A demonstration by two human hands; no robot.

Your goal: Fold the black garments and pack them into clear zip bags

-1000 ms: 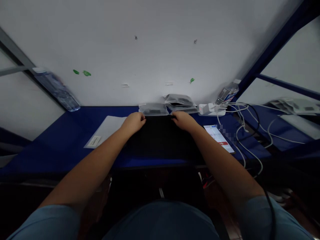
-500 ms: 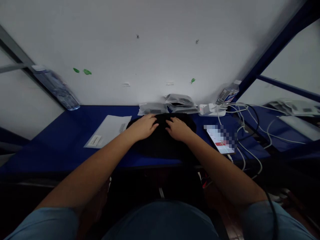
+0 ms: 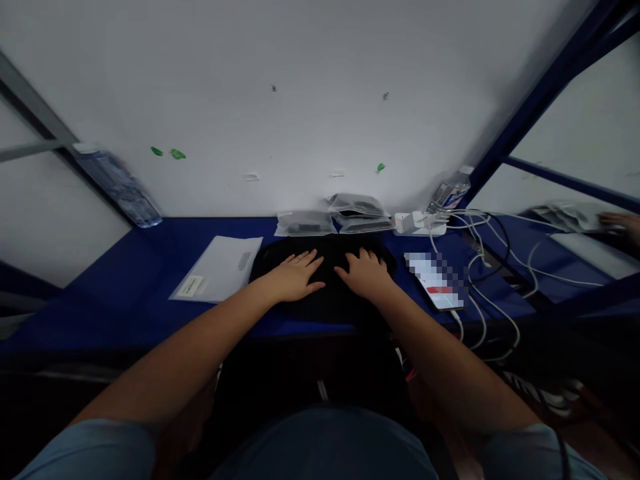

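Note:
A dark black item, like folded cloth or a soft bag [image 3: 330, 293], lies on the blue table [image 3: 125, 273] in front of me. On its left part rests my left hand [image 3: 296, 277], palm down with the fingers spread. My right hand [image 3: 367, 272] lies on its right part, also palm down, fingers apart. Neither hand grips anything. The details of the black item are too dark to make out.
White envelope [image 3: 217, 267] at left; plastic pouches [image 3: 360, 212] by the wall; large bottle [image 3: 120, 187] at far left. On the right are a phone [image 3: 435, 281], a power strip [image 3: 420, 223], a small bottle [image 3: 453, 190] and loose white cables [image 3: 505, 313]. Another person's hand [image 3: 623, 219] shows at far right.
Both hands have moved toward me over the black item, and their fingers are more spread. Another person's hand has come into view at the far right. The view has shifted slightly.

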